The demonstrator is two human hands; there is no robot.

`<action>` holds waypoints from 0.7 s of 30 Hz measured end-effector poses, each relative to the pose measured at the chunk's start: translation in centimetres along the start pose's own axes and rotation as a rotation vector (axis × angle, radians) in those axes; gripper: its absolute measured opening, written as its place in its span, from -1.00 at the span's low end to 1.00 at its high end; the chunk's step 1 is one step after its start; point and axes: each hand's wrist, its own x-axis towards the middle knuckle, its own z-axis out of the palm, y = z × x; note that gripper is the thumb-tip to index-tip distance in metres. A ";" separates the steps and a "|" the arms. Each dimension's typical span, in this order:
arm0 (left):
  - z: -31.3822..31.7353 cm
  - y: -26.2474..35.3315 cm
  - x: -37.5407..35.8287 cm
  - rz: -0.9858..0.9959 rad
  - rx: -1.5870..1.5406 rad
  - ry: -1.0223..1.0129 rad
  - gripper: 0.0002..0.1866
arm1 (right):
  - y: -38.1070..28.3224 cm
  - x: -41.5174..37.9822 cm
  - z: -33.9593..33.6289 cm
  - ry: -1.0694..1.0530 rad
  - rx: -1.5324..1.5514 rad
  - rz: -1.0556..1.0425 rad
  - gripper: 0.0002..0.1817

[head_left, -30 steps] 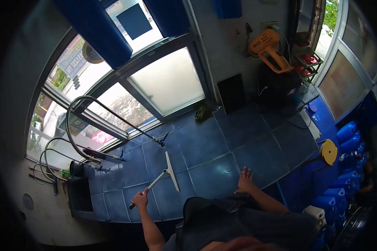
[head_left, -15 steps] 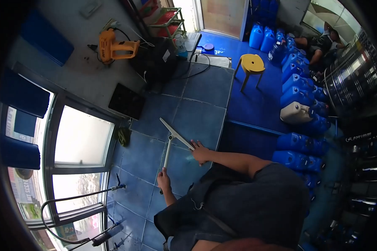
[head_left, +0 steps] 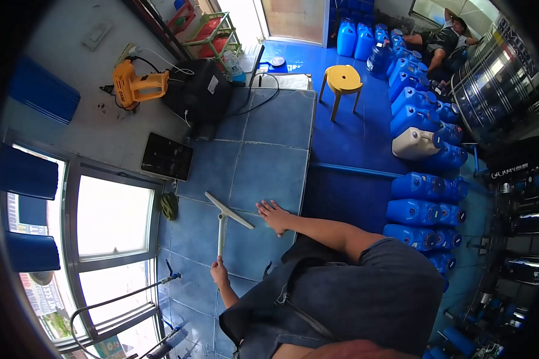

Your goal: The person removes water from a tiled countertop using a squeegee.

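In the head view, a pale T-shaped squeegee [head_left: 221, 234] lies over the blue tiled counter [head_left: 269, 122]. My left hand [head_left: 220, 273] is wrapped around the lower end of its handle. The squeegee's crossbar slants across the tiles, pointing away from me. To the right of that bar, my right hand [head_left: 273, 218] rests with fingers spread on the tiles. A small gap separates its fingertips from the bar's right end.
A dark flat panel [head_left: 166, 156], a black box [head_left: 200, 93] and an orange heat-gun-like tool [head_left: 138, 84] are by the wall. A green coil [head_left: 169, 206] sits near the window. A yellow stool [head_left: 343, 79], blue jugs [head_left: 414, 122] and a reclining person [head_left: 440, 45] are beyond the counter.
My right hand has come off the end of the squeegee's bar and now lies spread on the tiles. The squeegee has turned slightly in my left hand. The camera view has shifted.
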 end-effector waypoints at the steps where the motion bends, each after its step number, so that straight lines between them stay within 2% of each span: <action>1: -0.8 -1.7 -0.3 -0.040 -0.095 -0.031 -0.46 | 0.2 0.2 0.4 0.016 0.021 -0.016 0.50; 2: -1.4 -3.3 -0.8 -0.081 -0.191 -0.063 -0.49 | 0.1 0.1 0.3 0.013 0.022 -0.017 0.50; 4: -3.5 -4.6 -2.8 -0.127 -0.175 -0.122 -0.51 | -0.1 -0.1 -0.4 -0.015 -0.005 -0.005 0.50; 7: -4.5 -10.0 -4.2 -0.194 -0.146 -0.109 -0.48 | -0.4 -0.1 -0.8 -0.037 -0.026 0.006 0.51; 11: -3.9 -16.1 -5.9 -0.186 -0.181 -0.091 -0.43 | -0.8 0.1 -1.2 -0.072 -0.037 0.016 0.49; 14: -3.0 -17.0 -7.7 -0.255 -0.197 -0.027 -0.43 | -0.8 0.5 -0.8 -0.078 -0.046 0.012 0.51; 16: -2.3 -15.1 -9.0 -0.185 0.015 0.083 -0.39 | -0.9 0.6 -0.7 -0.056 -0.087 0.021 0.54; 18: -1.1 -14.3 -9.4 -0.266 0.232 0.128 -0.33 | -0.8 0.6 -0.3 -0.056 -0.081 0.012 0.53; 20: -1.8 -12.3 -9.6 -0.415 0.008 0.052 -0.25 | -0.2 0.9 -0.2 -0.012 -0.056 0.010 0.51; 21: -1.8 -13.4 -8.9 -0.428 -0.014 -0.033 -0.21 | -0.3 0.8 0.1 0.013 -0.021 -0.003 0.48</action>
